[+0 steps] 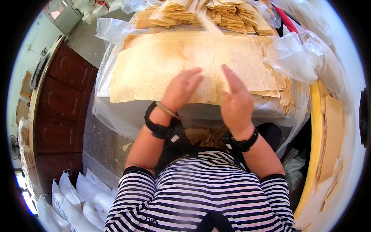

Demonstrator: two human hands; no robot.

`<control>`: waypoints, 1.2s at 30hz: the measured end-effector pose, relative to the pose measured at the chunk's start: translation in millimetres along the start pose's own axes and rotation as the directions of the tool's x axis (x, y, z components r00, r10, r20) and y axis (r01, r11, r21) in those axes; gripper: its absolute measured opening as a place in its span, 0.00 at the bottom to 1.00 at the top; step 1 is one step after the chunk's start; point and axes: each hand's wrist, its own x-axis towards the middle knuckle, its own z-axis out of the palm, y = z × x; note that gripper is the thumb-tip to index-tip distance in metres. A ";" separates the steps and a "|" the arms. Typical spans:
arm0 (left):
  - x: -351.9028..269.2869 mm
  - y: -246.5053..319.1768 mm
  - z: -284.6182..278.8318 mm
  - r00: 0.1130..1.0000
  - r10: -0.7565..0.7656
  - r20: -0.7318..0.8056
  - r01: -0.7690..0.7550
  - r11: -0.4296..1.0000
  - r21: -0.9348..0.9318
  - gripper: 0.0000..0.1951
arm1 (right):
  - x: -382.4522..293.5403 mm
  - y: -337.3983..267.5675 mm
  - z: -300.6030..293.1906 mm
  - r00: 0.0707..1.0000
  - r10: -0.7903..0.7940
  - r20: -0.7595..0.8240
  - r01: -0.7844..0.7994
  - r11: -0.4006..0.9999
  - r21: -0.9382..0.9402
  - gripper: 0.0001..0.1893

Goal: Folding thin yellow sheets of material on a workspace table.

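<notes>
A stack of thin tan sheets (150, 72) with ragged edges lies before me on a work surface covered in plastic. My left hand (182, 88) hovers above the near part of the stack, fingers extended and nothing visible in its grasp. To its right, my right hand (238, 105) grips a thin pale sheet (225, 79) between thumb and fingers. That sheet stands nearly edge-on and blurs with motion towards its far end. Folded bundles of similar sheets (176, 13) are heaped beyond the flat stack.
Clear plastic film (292, 55) bunches at the right of the stack. A yellow edge (314, 116) runs down the right, with more tan sheets (330, 136) beside it. Dark red wooden cabinets (61, 98) stand at the left. Filled white sacks (69, 200) lie at lower left.
</notes>
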 end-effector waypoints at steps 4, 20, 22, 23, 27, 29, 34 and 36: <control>4.7 -17.4 -50.7 0.892 -0.433 -0.133 0.325 0.817 -0.477 0.23 | 5.3 -9.3 48.7 0.950 -0.191 0.249 0.254 0.934 -0.252 0.28; -23.2 -28.5 -37.4 0.974 -0.226 -0.003 0.223 0.958 0.181 0.22 | -15.5 7.6 65.5 0.846 -0.064 0.530 0.323 0.852 -0.412 0.32; -29.3 -19.2 -57.0 0.953 -0.144 -0.265 0.245 0.883 0.401 0.19 | -15.9 9.4 62.6 0.837 -0.033 0.546 0.307 0.854 -0.420 0.37; -35.5 -23.7 -67.4 0.920 -0.113 -0.376 0.303 0.814 0.496 0.17 | -16.0 9.0 60.9 0.840 -0.029 0.542 0.301 0.856 -0.420 0.37; -61.6 -50.6 -105.8 0.809 -0.199 -0.553 0.563 0.535 0.630 0.16 | -16.9 6.5 61.0 0.804 -0.026 0.594 0.341 0.838 -0.425 0.37; -65.1 -57.0 -109.2 0.766 -0.365 -0.529 0.615 0.656 0.438 0.16 | -15.8 7.8 63.2 0.796 -0.035 0.605 0.362 0.828 -0.428 0.36; -73.4 -65.1 -111.3 0.665 -0.706 -0.245 0.566 0.690 -0.452 0.16 | -6.1 19.5 54.5 0.772 -0.168 0.613 0.375 0.899 -0.225 0.22; -80.7 -52.1 -107.4 0.686 -0.727 0.024 0.564 0.511 -0.649 0.15 | 3.7 29.4 40.6 0.787 -0.195 0.586 0.406 0.878 -0.254 0.19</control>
